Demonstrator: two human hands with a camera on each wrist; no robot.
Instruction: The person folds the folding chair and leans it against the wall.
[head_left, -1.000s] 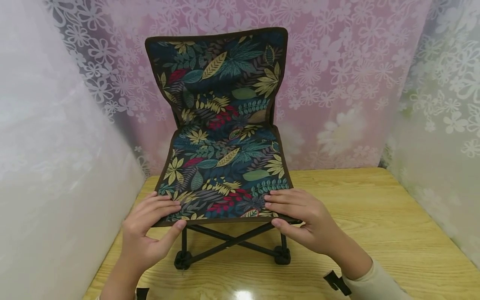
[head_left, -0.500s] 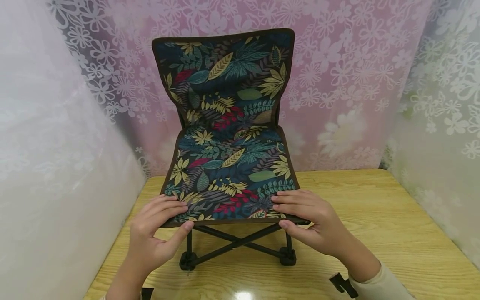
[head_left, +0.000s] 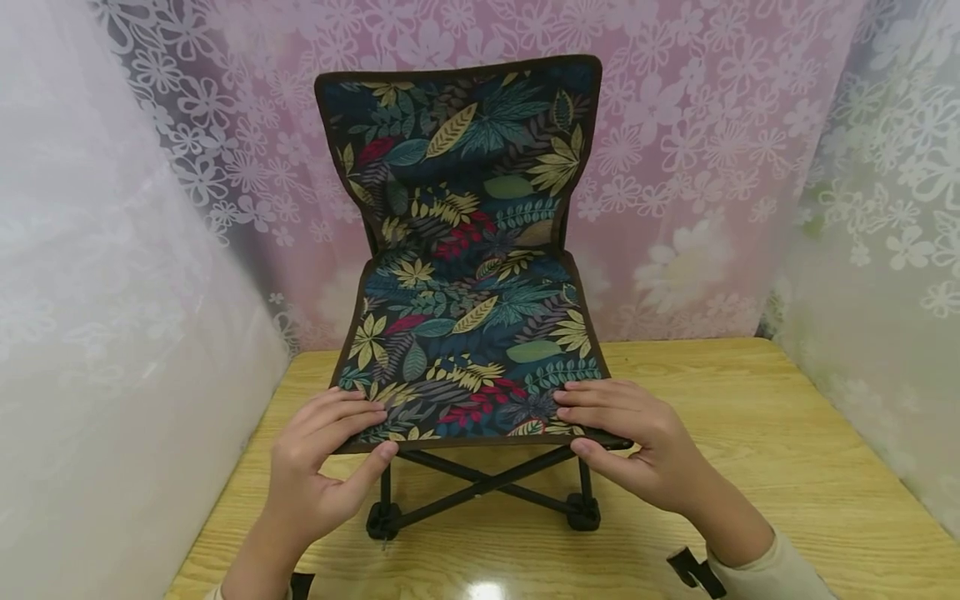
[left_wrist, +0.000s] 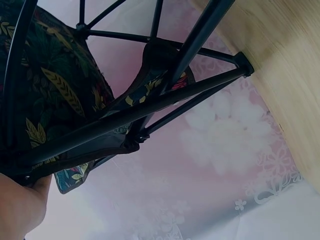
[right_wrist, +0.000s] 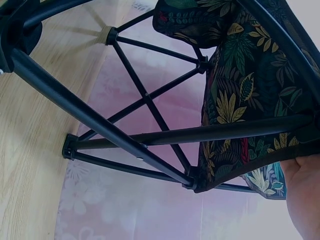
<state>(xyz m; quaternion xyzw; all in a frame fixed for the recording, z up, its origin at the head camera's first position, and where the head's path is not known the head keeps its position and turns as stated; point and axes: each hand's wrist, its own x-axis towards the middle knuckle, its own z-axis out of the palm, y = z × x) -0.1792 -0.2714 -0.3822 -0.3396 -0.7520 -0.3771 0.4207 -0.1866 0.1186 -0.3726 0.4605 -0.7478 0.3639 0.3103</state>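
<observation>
A small folding chair [head_left: 468, 321] with dark leaf-print fabric and a brown edge stands upright on the wooden table. Its seat faces me, and black crossed legs show below the front edge. My left hand [head_left: 322, 467] holds the seat's front left corner, fingers on the fabric and thumb at the front edge. At the front right corner my right hand [head_left: 648, 446] holds the seat in the same manner. Both wrist views look under the seat, where black tubes [right_wrist: 195, 134] cross beneath the fabric [left_wrist: 60, 85]. Parts of both hands are hidden there by the seat.
The wooden table [head_left: 750, 450] extends on both sides of the chair. A pink flower-print curtain [head_left: 690, 167] hangs behind it. Whitish translucent sheets stand at the left [head_left: 135, 292] and right [head_left: 877, 317]. Black straps [head_left: 693, 571] show near the wrists.
The chair has shifted a little to the right across the table, and both hands have moved along with it. Their hold on the front corners looks the same.
</observation>
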